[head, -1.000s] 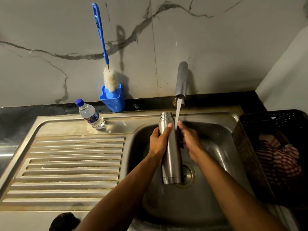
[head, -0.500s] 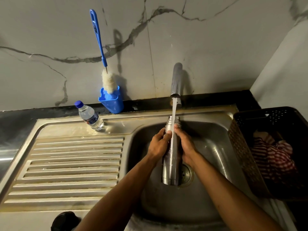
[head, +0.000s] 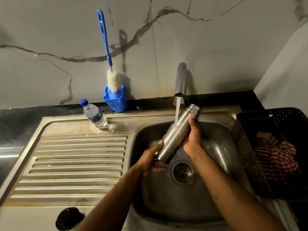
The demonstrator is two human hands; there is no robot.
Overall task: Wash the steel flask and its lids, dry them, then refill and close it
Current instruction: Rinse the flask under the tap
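Note:
The steel flask is held tilted over the sink basin, its threaded neck up and to the right. Water runs from the tap onto its upper side. My left hand grips the flask's bottom end from the left. My right hand wraps the upper body just below the neck. A dark round object, possibly a lid, lies on the counter's front edge.
A blue bottle brush stands in a blue holder by the wall. A small water bottle stands behind the ribbed drainboard. A dark basket with striped cloth sits right of the sink. The drain is open.
The flask has gone from upright to tilted, neck swung right. My left hand slid down to its base. The water now strikes the flask's side.

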